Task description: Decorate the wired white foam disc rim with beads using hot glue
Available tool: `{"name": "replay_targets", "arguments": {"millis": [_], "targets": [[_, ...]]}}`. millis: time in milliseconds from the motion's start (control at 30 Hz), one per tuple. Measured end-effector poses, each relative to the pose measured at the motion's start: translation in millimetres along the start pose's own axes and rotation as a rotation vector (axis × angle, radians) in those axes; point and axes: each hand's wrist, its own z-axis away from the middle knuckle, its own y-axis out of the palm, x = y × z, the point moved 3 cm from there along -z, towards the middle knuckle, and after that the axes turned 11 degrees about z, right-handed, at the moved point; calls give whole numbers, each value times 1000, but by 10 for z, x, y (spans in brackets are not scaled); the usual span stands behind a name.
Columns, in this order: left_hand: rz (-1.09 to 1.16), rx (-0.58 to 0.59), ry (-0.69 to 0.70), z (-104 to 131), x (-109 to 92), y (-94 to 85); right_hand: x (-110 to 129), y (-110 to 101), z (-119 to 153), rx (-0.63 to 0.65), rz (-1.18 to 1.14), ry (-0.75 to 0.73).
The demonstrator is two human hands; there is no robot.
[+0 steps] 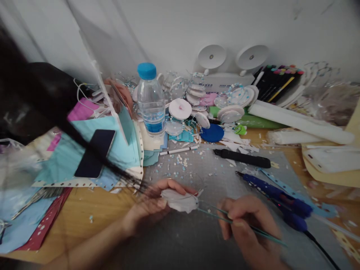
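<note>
My left hand (153, 206) pinches a white, roundish, layered piece (180, 200) that looks like paper, held above the grey cutting mat (174, 240). Between the thumb and fingers of my right hand (250, 225) is a pair of teal tweezers (213, 215). Their tips meet the right edge of the white piece; whether they grip anything there is too blurred to tell. To the right lies a blue hot glue gun (275, 197) with a black cord, and a black pen-like tool (243, 158) rests behind it. Small white and blue star-shaped bits (180, 163) are scattered on the mat.
A water bottle (152, 101) with a blue cap stands at the back, beside several white discs (180, 108). On the left a phone (95, 153) lies on blue paper (60, 161). Markers (277, 80) and white rolls (300, 122) are at back right. Dark hair strands cross the left side.
</note>
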Motion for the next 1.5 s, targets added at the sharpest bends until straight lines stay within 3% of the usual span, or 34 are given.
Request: {"name": "replay_targets", "arguments": {"millis": [233,400,533,700,833,967,1233,1500], "targets": [[28,-8,22,-22,5,-6,121,22,-74,-3,79,-75],[-22,-48,85,11,31,-14,210,28,-120,63,205,-256],[19,-101,162,-25,-25,-61,197,-4,-69,62,232,-252],[56,-195,235,-92,-159,-159,144,-55,-29,-77,134,-131],[-56,-121,183,-68,-149,-131,37,-30,-65,-118,-36,119],[-251,-53,218,-12,-165,-99,-61,16,-79,-74,-222,329],[-491,48,306,26,-209,24,-85,73,-45,21,-296,461],[-565,121,303,75,-190,56,-90,85,-30,93,-360,485]]}}
